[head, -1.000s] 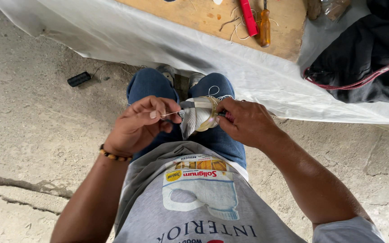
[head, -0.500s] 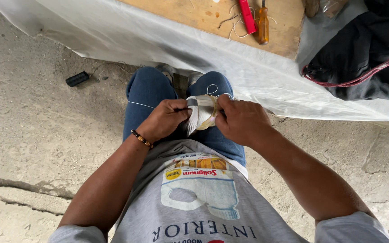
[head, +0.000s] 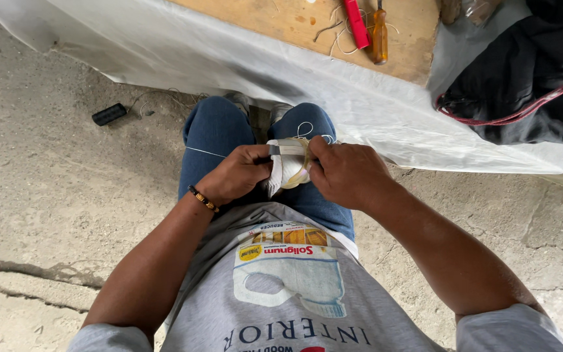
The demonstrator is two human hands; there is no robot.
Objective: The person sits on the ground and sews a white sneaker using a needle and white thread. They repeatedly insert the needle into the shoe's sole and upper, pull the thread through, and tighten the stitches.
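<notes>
My left hand (head: 239, 173) and my right hand (head: 346, 173) both grip a small roll-shaped bundle (head: 288, 166) wrapped in white paper or tape, held over my knees in blue jeans (head: 213, 130). A thin white thread (head: 197, 151) runs out to the left from the bundle across my left thigh. More thread loops (head: 307, 127) show above it on my right knee. A beaded bracelet (head: 202, 197) sits on my left wrist.
A wooden board (head: 301, 23) on white plastic sheeting (head: 229, 58) lies ahead, carrying a red tool (head: 357, 23), an orange-handled screwdriver (head: 379, 36) and loose thread. A black bag (head: 529, 78) sits at right. A small black object (head: 109, 114) lies on the concrete floor (head: 53, 195).
My left hand has moved in from a spread grip to close tightly against the bundle. The thread now stretches out to the left over my thigh. The view has shifted slightly.
</notes>
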